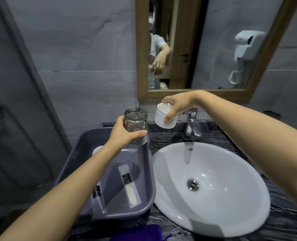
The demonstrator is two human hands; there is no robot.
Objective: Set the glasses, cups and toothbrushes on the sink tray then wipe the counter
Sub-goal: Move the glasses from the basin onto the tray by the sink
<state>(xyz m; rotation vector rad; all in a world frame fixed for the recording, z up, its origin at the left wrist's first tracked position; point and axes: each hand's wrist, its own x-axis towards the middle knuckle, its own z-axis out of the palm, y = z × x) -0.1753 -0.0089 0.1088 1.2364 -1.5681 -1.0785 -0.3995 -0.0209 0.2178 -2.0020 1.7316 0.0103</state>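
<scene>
My left hand (122, 134) grips a clear faceted glass (135, 123), held above the far end of the grey plastic tray (148, 180). My right hand (176, 105) holds a white cup (161, 117) by its rim, tilted, above the counter between tray and tap. In the tray lie two wrapped toothbrushes (128, 185) (99, 197). Another white cup (97, 150) stands in the tray, mostly hidden behind my left forearm.
A white oval basin (213, 188) fills the dark marbled counter (165, 136) to the right of the tray, with a chrome tap (191, 126) behind it. A purple cloth (139, 233) lies at the counter's near edge. A wood-framed mirror (141, 66) hangs above.
</scene>
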